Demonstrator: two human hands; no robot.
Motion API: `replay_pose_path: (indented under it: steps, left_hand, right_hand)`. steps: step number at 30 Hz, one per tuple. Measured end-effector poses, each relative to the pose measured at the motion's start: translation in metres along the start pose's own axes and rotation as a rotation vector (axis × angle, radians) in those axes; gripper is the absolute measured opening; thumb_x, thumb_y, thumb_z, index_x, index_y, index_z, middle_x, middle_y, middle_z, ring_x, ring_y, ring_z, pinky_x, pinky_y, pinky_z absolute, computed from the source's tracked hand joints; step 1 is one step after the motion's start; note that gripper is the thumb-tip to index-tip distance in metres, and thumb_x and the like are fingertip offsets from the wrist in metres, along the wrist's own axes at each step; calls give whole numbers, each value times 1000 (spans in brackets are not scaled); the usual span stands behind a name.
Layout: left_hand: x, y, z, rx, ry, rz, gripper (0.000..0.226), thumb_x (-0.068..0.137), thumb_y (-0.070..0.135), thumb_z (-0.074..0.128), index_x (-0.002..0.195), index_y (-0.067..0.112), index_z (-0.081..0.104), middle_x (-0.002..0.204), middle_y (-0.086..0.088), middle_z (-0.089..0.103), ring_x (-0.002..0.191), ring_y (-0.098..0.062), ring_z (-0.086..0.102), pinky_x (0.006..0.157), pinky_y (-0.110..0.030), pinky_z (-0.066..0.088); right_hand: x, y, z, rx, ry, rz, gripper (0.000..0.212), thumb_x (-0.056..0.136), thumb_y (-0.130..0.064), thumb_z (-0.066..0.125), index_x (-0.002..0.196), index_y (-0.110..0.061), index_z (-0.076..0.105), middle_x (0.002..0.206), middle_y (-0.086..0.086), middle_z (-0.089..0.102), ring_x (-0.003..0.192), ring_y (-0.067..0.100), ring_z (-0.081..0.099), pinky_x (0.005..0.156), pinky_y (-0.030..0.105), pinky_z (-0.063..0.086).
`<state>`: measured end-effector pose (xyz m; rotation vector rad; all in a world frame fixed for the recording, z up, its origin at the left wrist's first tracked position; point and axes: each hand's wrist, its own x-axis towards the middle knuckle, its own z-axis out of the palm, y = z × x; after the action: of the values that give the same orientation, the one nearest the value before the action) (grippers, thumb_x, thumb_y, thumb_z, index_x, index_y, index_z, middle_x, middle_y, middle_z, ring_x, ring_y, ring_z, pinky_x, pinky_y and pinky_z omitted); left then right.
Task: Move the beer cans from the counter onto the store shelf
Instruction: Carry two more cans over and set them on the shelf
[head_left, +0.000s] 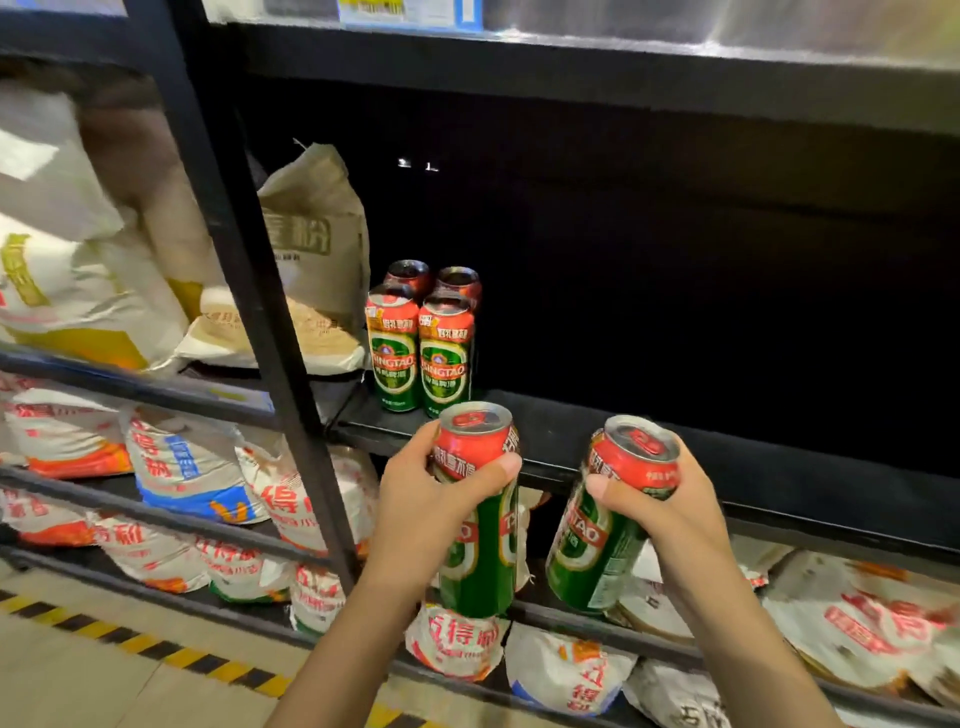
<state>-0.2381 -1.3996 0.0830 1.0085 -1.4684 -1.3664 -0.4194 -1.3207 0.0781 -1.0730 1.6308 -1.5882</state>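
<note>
My left hand (431, 512) grips a green and red beer can (480, 551) upright, just in front of the black store shelf (675, 457). My right hand (670, 514) grips a second beer can (597, 556), tilted a little, to the right of the first. Both cans hang below the shelf's front edge. On the shelf's left end stand several beer cans (421, 358) in two rows, close together. The counter is out of view.
A black upright post (249, 291) bounds the shelf on the left. Beside it lie flour sacks (317, 244). Lower shelves hold white and red bags (457, 644). Yellow and black floor tape (156, 649) runs at the bottom left. The shelf is dark to the right of the cans.
</note>
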Motion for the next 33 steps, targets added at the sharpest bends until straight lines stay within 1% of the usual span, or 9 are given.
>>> replay_pose_path:
  steps: [4,9,11,13,15,18,24,31,33]
  left_hand:
    - [45,0,7,23,-83,30,55,63,37,84,113,29,61,100,8,70,90,-4,66,73,-18,53]
    - [93,4,20,37,-154,102,50,69,26,80,115,30,59,103,11,67,91,-1,64,73,-13,51]
    - [110,1,24,55,-170,133,54,69,26,81,117,29,58,106,11,67,93,0,64,75,-13,51]
    - [123,-4,29,74,-177,146,57,68,26,81,120,28,57,108,12,67,95,1,63,77,-12,51]
    - [132,-10,33,79,-180,144,59,68,27,82,120,30,55,108,13,66,96,2,62,76,-11,51]
    - [144,-16,37,78,-168,132,59,68,27,82,120,31,54,107,15,64,93,7,61,73,-9,49]
    - [165,-24,46,99,-179,135,46,67,28,82,107,27,58,97,12,67,87,5,62,71,-9,49]
    - [179,-32,52,80,-189,93,46,67,31,82,106,24,58,98,9,68,86,1,64,72,-15,51]
    - [180,-34,52,77,-195,99,48,67,32,82,108,24,58,99,8,67,88,1,64,74,-17,52]
  right_hand:
    - [36,0,1,-60,51,-29,70,46,-48,77,111,-29,57,100,-6,68,93,11,66,78,32,53]
    - [76,-1,3,-171,118,-70,79,45,-50,77,116,-24,55,106,-6,65,95,9,63,78,27,52]
    - [92,3,5,-191,153,-85,73,54,-37,86,117,-21,54,107,-4,64,97,10,63,80,29,53]
    - [106,10,6,-186,176,-90,65,63,-19,86,119,-21,53,109,-4,64,98,10,62,80,28,52]
    - [117,16,8,-182,196,-90,65,64,-15,84,121,-21,53,110,-3,63,99,10,62,78,24,51]
    - [129,23,10,-185,219,-82,67,64,-17,84,122,-20,52,111,-3,62,100,11,61,77,23,51]
    - [149,33,14,-189,266,-31,67,61,-19,86,119,-17,53,109,2,63,100,17,62,86,39,54]
    - [163,44,13,-215,294,17,69,61,-21,86,120,-10,52,111,8,63,103,23,62,88,43,54]
    - [163,45,13,-208,292,12,66,62,-18,86,119,-10,52,110,7,64,102,22,62,84,37,54]
